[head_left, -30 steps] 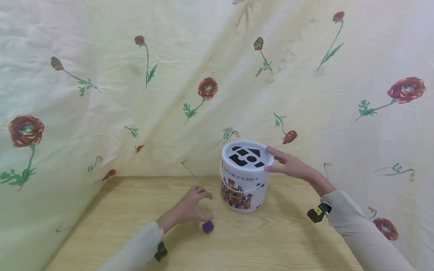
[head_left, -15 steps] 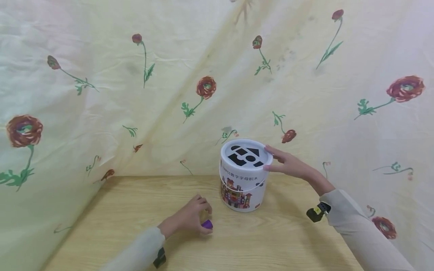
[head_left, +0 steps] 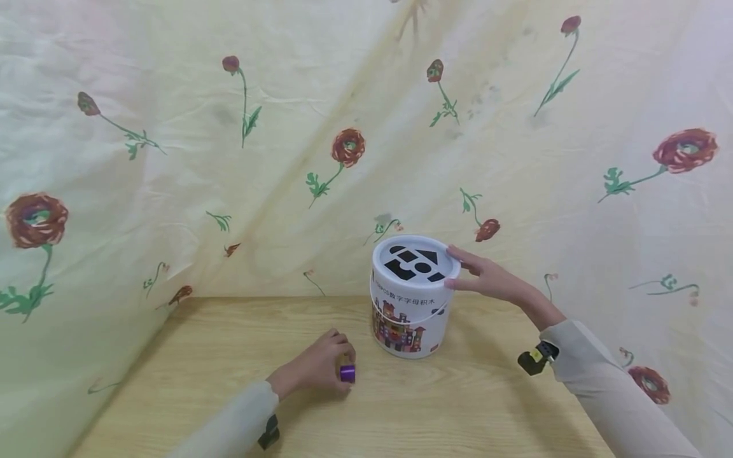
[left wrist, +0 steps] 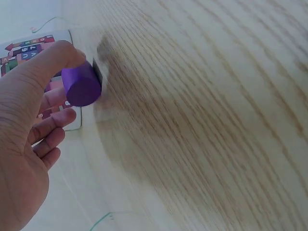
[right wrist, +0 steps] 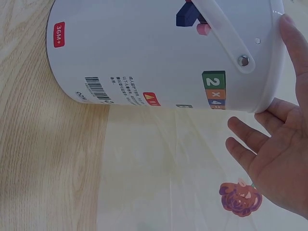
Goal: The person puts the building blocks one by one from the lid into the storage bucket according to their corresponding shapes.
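Note:
A purple cylinder block (head_left: pixel 347 373) is pinched between the thumb and fingers of my left hand (head_left: pixel 321 364), low over the table. In the left wrist view the block (left wrist: pixel 82 85) shows its round end; whether it touches the wood I cannot tell. To its right stands a white lidded bucket (head_left: pixel 411 318) with dark shaped holes in the lid (head_left: pixel 422 257). My right hand (head_left: pixel 487 277) rests on the bucket's right rim, thumb and index finger spread and fairly straight. In the right wrist view the other fingers (right wrist: pixel 248 134) extend loosely beside the bucket wall (right wrist: pixel 144 53).
The wooden table (head_left: pixel 229 356) ends at a pale flowered cloth (head_left: pixel 275 191), which rises behind and to both sides. A white carrying handle (right wrist: pixel 226 33) hangs against the bucket's side.
My left hand has come down and closed on the purple block, which now stands a little further left and is turned. The right hand has stayed on the bucket.

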Demonstrator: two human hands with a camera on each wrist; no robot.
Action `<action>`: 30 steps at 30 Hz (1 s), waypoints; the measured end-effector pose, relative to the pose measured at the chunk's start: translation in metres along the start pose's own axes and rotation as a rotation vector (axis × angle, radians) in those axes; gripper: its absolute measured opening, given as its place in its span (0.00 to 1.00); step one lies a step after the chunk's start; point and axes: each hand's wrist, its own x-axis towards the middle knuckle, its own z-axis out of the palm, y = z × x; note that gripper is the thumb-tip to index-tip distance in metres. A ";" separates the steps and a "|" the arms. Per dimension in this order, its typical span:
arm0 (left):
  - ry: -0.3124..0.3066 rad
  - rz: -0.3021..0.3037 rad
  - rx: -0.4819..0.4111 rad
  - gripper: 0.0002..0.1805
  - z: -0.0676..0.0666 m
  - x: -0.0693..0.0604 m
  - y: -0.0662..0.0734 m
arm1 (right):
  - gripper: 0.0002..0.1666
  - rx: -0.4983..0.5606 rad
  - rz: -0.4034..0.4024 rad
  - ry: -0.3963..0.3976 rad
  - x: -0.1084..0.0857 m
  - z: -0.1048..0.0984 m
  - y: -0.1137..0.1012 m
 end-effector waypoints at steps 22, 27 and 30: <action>-0.027 0.028 0.044 0.19 0.002 0.012 -0.002 | 0.53 0.004 -0.009 0.009 -0.001 -0.002 0.001; -0.035 0.019 0.026 0.18 0.006 0.011 -0.004 | 0.53 0.007 -0.013 0.003 -0.001 -0.002 0.000; -0.036 0.014 0.014 0.17 0.007 0.011 -0.006 | 0.53 0.008 -0.011 0.001 0.000 -0.001 -0.001</action>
